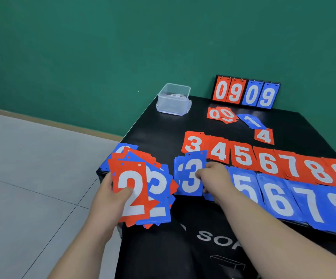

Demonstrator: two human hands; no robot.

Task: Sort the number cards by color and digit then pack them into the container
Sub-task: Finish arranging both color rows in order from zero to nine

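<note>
Head view: left hand (110, 195) grip clamps mixed red and blue card stack (141, 190), red 2 on top; right hand (213, 176) fingers pressed on blue 3 pile (191, 176) on bench (163, 137); container (173, 100) far corner, well apart. Risk: loose fanned stack slipping off bench edge

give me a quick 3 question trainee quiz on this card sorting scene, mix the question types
1. True or false: the clear plastic container at the far table edge already holds sorted cards.
2. Which digit shows on the top red card of the fanned stack in the left hand? A) 2 B) 5 C) 9
3. Fill in: the right hand touches a blue card showing the digit ___.

Key: 1 false, no number cards are inside it. 2 A. 3 three; it sits at the left end of the blue row, below the red 3 card.
</note>
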